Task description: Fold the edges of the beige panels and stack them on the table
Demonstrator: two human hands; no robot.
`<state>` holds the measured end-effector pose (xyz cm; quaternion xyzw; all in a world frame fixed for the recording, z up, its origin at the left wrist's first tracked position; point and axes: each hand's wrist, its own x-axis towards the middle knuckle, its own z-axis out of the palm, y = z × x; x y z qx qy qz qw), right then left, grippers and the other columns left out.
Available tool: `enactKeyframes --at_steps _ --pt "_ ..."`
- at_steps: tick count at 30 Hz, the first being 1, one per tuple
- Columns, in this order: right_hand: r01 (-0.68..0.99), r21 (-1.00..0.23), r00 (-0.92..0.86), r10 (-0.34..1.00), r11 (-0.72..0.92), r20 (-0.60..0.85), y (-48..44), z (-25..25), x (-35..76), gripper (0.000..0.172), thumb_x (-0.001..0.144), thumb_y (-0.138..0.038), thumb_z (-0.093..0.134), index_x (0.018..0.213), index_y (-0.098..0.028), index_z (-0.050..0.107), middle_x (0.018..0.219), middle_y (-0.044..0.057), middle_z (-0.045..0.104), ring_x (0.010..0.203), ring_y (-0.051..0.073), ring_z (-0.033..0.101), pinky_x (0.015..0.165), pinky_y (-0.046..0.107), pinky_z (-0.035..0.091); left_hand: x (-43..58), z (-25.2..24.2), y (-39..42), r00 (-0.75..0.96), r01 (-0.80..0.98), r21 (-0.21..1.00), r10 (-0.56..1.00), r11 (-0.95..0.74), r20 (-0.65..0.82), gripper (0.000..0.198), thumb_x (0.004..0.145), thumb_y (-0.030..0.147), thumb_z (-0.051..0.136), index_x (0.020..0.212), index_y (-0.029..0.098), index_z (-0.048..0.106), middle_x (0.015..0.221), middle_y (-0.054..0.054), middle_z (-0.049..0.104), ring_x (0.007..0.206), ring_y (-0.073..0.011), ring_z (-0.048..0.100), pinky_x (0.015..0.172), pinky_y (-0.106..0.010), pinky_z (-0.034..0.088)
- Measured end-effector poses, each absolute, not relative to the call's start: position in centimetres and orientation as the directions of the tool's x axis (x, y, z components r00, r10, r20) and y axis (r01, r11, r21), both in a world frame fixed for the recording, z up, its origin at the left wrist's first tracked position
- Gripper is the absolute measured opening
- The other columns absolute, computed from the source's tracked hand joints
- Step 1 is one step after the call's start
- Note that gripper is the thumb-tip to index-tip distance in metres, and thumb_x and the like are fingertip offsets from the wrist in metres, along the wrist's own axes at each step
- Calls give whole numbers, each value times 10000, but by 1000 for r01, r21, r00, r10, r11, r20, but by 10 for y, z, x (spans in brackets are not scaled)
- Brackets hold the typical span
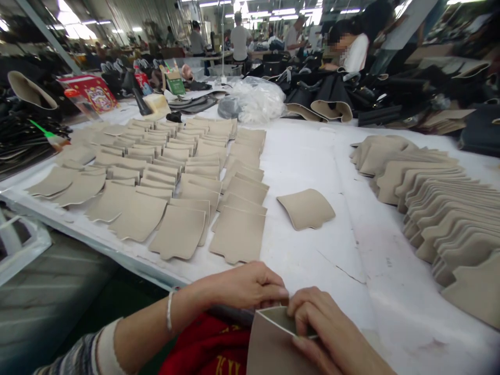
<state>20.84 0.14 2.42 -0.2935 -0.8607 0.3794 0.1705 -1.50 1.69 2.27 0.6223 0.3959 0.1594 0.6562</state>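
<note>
Head view, lower centre: a folded beige leather-like panel (269, 346) is pinched at its top edge by the left hand (246, 285) and right hand (332, 333), fingers closed on it; it extends below both.

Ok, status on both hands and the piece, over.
Both pinching: left hand, right hand on folded beige piece. One loose piece lies ahead, apart. Nothing in the way.
</note>
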Motion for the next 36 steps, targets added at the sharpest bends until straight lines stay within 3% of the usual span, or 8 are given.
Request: enactKeyframes --at_steps 2,4,7,11,17,26,30,36 --pt "402 -759 -742 668 513 57 -5 10 210 167 926 -118 432 828 -253 415 947 5 578 881 201 546 758 342 460 -23 22 3 592 271 936 728 223 -345 367 953 359 419 894 102 676 662 16 523 625 -113 486 583 -199 381" --pt "420 -768 -729 684 483 32 -7 2 210 163 935 -116 415 840 -249 419 971 13 576 883 204 538 753 350 456 -29 24 -9 560 327 924 747 199 -359 313 915 379 530 1007 125 687 730 10 571 686 -126 519 622 -202 386" --pt "398 -784 -721 691 477 54 -4 -2 206 172 922 -104 406 819 -242 410 944 12 583 845 208 533 723 356 446 -29 28 -20 481 494 864 797 99 -366 158 824 261 660 949 175 707 764 27 605 732 -124 522 648 -198 350" --pt "404 -774 -713 698 487 67 -1 -5 202 157 921 -108 403 834 -238 419 1013 29 581 886 231 525 740 385 427 -22 27 -24 434 572 820 845 11 -313 157 862 139 532 831 178 681 789 22 632 770 -117 553 683 -194 340" --pt "464 -773 -723 689 433 -48 -2 -7 201 167 966 -178 353 823 -226 425 857 39 542 792 250 477 693 399 394 -22 20 -24 481 563 826 822 -24 -304 207 889 160 493 737 178 632 740 18 619 754 -127 565 670 -200 347" --pt "486 -755 -743 663 440 -92 -5 -4 204 175 976 -154 364 838 -210 455 869 55 530 820 255 468 713 390 399 -18 21 -23 550 616 774 783 -147 -289 269 907 106 439 771 192 655 790 -2 675 795 -145 599 722 -218 385" --pt "493 -725 -740 670 481 -58 -6 -6 204 168 953 -109 382 835 -204 454 857 65 543 802 260 474 691 386 402 -9 19 -22 545 681 692 797 -240 -260 220 890 107 535 698 192 601 772 12 673 825 -155 590 754 -238 381" --pt "465 -654 -739 669 596 83 -7 -12 204 180 906 -40 422 827 -201 436 829 58 553 775 248 485 664 360 398 7 6 -24 503 691 682 837 -240 -216 267 903 171 594 644 174 530 706 24 600 765 -135 560 700 -239 365"
